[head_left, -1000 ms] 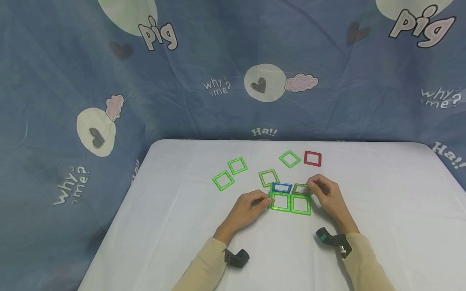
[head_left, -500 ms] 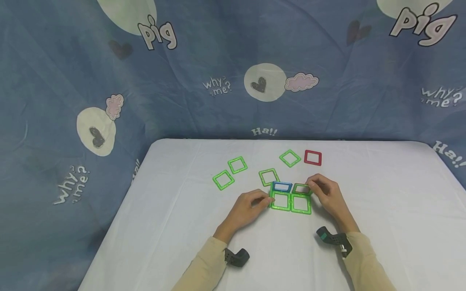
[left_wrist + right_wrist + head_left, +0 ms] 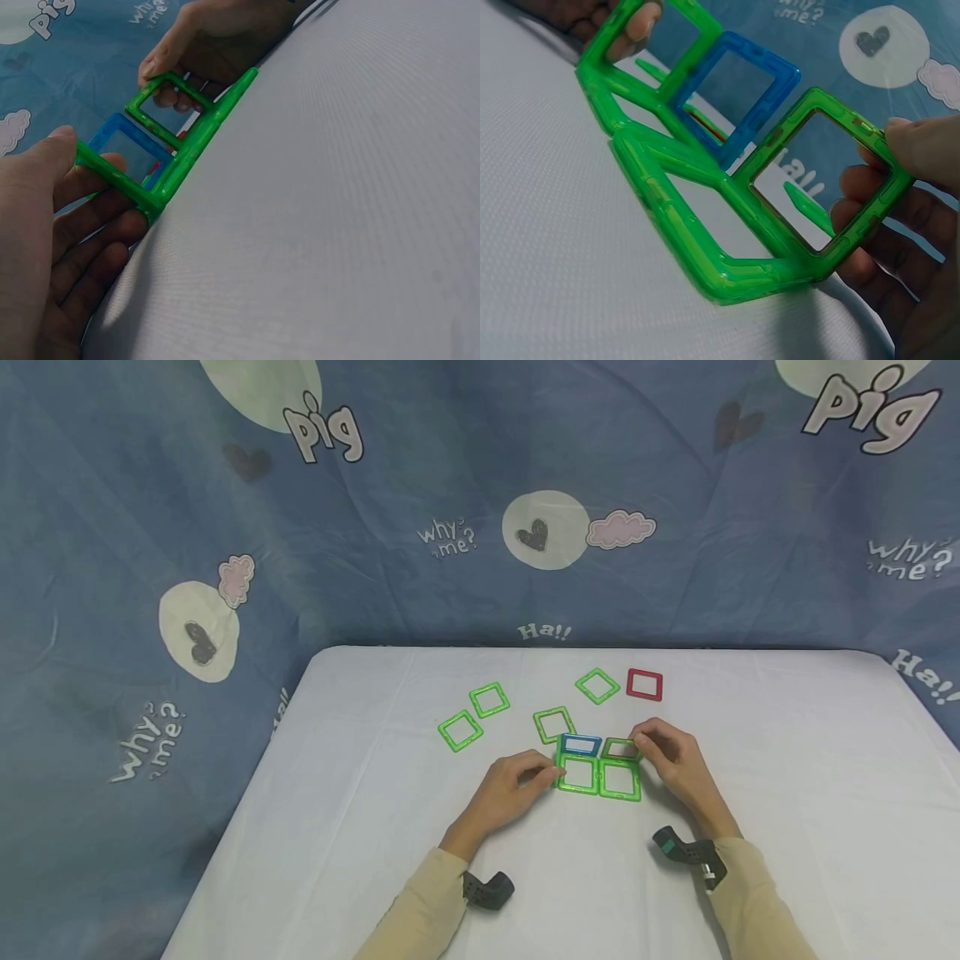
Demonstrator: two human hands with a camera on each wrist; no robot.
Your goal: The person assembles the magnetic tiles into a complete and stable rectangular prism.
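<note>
Two green square magnetic tiles, the left tile [image 3: 579, 790] and the right tile [image 3: 619, 797], lie flat side by side on the white table. A blue magnetic tile [image 3: 761, 51] stands upright along the back edge of the left one. My left hand [image 3: 504, 792] pinches a green tile [image 3: 112, 174] standing at the left side, thumb on its upper edge and fingers behind. With its thumb and fingers, my right hand [image 3: 675, 762] holds another upright green tile [image 3: 847, 120] at the back of the right flat tile. A narrow gap separates the blue tile from it.
Behind the structure lie a loose green tile [image 3: 539, 729], a green tile turned like a diamond [image 3: 608, 696] and a red tile [image 3: 629, 685]. Two more loose tiles, one green [image 3: 476, 706] and its green neighbour [image 3: 468, 742], lie back left. A blue printed cloth [image 3: 450, 602] hangs behind the table.
</note>
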